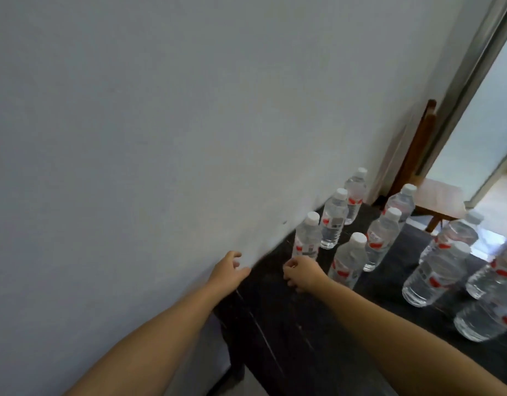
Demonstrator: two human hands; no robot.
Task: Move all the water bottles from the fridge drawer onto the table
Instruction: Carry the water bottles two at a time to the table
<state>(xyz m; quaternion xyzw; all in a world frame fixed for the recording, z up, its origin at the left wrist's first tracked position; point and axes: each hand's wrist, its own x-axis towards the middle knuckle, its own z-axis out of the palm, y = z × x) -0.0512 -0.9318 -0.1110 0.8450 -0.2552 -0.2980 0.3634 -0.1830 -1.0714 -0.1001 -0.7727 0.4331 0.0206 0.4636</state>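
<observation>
Lower centre: left hand [228,271] loose, empty, by the wall [161,124]. Right hand [302,272] curled, apparently empty, beside nearest water bottle [306,241]. Bottles upright on dark table [275,324], right frame.

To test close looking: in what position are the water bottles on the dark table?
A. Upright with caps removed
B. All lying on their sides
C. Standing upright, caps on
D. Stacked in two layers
C: each of the water bottles stands upright on the dark table with a white cap on top.
</observation>
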